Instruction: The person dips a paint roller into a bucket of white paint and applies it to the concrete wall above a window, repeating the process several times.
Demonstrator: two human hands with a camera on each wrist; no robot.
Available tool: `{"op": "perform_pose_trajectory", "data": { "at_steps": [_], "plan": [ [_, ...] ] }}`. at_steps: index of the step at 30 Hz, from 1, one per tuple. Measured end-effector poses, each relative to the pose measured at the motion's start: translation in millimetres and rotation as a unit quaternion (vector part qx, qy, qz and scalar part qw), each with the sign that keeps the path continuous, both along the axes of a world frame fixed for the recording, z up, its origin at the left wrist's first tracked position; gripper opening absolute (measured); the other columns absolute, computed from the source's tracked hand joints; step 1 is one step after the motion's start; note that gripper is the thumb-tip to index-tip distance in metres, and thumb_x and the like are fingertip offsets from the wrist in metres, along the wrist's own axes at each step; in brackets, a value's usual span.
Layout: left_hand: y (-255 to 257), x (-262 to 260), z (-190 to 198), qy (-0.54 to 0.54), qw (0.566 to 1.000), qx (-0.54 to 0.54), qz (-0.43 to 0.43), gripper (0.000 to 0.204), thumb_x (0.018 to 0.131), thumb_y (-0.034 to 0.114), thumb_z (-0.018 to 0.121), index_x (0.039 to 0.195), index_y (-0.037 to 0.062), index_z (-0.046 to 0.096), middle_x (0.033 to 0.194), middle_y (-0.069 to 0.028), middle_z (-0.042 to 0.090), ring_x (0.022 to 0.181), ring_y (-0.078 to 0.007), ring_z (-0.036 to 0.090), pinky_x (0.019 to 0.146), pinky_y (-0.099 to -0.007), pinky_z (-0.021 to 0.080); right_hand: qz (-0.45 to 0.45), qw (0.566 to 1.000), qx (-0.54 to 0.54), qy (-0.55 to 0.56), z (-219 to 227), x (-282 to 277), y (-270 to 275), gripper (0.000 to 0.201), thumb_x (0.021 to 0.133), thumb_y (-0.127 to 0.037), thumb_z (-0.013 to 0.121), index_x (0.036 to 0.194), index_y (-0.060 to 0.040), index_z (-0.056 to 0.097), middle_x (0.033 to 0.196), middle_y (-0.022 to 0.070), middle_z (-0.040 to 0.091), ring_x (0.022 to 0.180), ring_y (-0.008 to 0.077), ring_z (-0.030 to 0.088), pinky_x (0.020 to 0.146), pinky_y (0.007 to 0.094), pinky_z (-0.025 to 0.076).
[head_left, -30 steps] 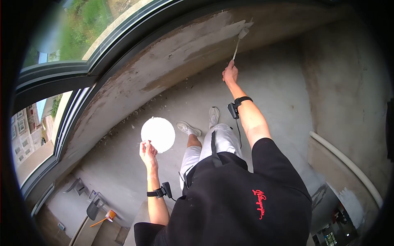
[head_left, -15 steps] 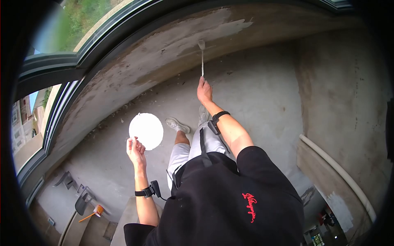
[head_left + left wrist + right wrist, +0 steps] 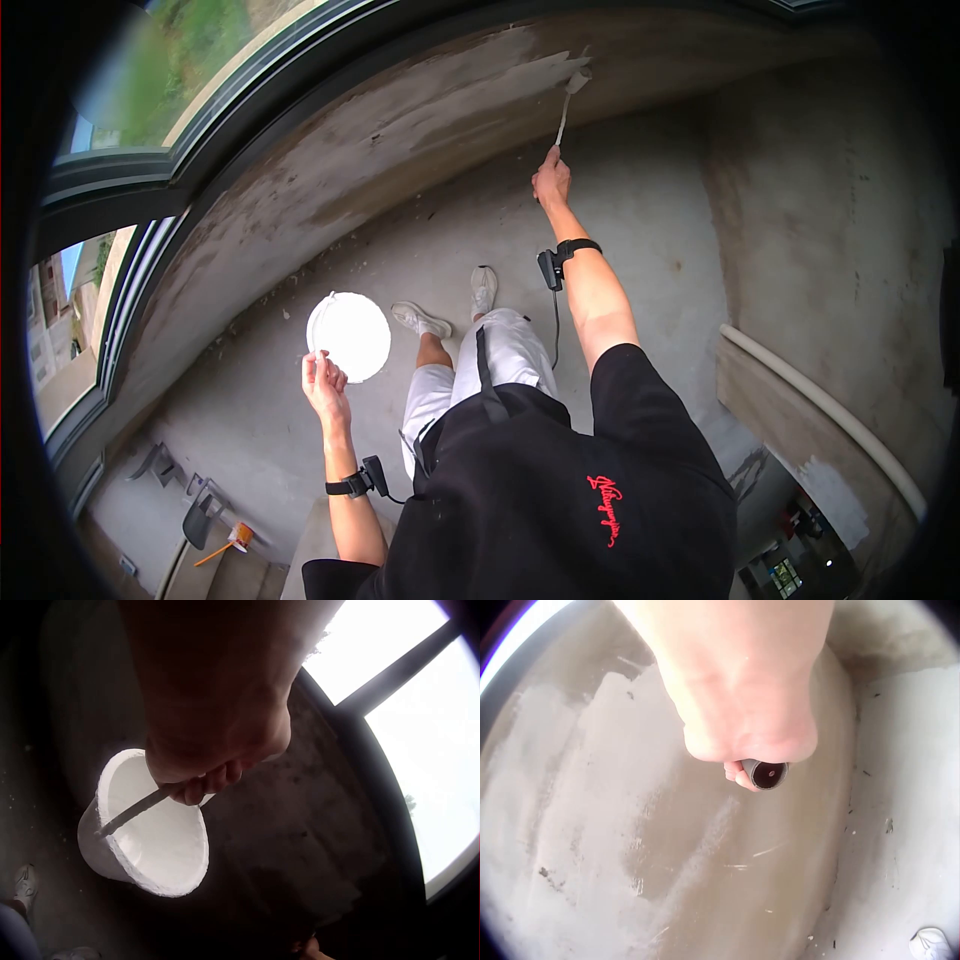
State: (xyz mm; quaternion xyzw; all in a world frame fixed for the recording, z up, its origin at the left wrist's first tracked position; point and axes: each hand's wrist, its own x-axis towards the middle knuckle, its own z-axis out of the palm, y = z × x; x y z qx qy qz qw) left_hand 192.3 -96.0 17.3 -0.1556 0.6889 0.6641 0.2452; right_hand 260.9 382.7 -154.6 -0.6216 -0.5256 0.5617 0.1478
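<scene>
My left hand (image 3: 326, 388) grips the handle (image 3: 139, 811) of a white bucket (image 3: 350, 338). In the left wrist view the bucket (image 3: 161, 840) hangs tilted, its inside white and its rim crusted with white. My right arm reaches forward, and the right hand (image 3: 551, 180) grips a small paint roller (image 3: 578, 82) with a thin, pale shaft. The roller head is up against the wall (image 3: 450, 130) below the window, at the end of a whitish coated band. In the right wrist view the round butt of the roller's handle (image 3: 770, 775) shows beneath the hand.
A dark-framed window (image 3: 120, 205) runs along the left above the wall. A pale pipe (image 3: 820, 410) crosses the right side. At lower left, a grey chair (image 3: 200, 520) stands near an orange-and-white container (image 3: 240, 536). Specks lie on the concrete floor (image 3: 640, 240).
The right hand swept the roller left and back along the wall, then out to the right again. The left hand still holds the bucket at nearly the same place.
</scene>
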Motion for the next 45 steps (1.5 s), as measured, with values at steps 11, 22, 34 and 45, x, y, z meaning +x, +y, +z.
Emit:
{"op": "perform_pose_trajectory", "data": {
  "at_steps": [11,22,34,45],
  "plan": [
    [7,2,-3,-0.004,1.0,-0.003,-0.012,0.016,0.099,0.022,0.054,0.095,0.0063,0.053,0.059,0.0076,0.033,0.049,-0.0022,0.026,0.045,-0.0208,0.021,0.055,0.997,-0.04,0.037,10,-1,-49,0.058,0.099,-0.051,0.031,0.067,-0.0049,0.044,0.048,0.006,0.046,0.035,0.0167,0.044,0.034,0.0327,0.037],
    [20,0,6,0.009,0.999,0.004,-0.032,0.015,0.099,0.021,0.052,0.095,0.0066,0.053,0.059,0.0073,0.032,0.049,-0.0028,0.026,0.046,-0.0209,0.022,0.299,0.951,0.029,-0.07,17,9,-149,0.06,0.098,-0.052,0.034,0.099,0.0032,0.059,0.099,0.0317,0.061,0.101,0.0493,0.055,0.087,0.0523,0.043],
    [7,-1,-1,0.005,1.0,0.021,-0.01,0.014,0.098,0.02,0.055,0.094,0.0065,0.053,0.059,0.0079,0.033,0.05,-0.0017,0.026,0.046,-0.0203,0.022,0.056,0.978,0.017,0.199,32,20,-100,0.042,0.102,-0.045,0.034,0.087,-0.0086,0.047,0.06,-0.0014,0.043,0.042,0.0073,0.038,0.037,0.0242,0.03],
    [10,-1,6,-0.013,1.0,0.019,0.006,0.015,0.098,0.02,0.054,0.092,0.0069,0.052,0.059,0.0081,0.032,0.05,-0.0017,0.025,0.046,-0.0206,0.021,0.044,0.983,0.175,0.025,58,-5,-41,0.045,0.101,-0.039,0.035,0.089,0.0019,0.05,0.072,0.0247,0.06,0.074,0.0485,0.056,0.069,0.0525,0.041]
  ]
}}
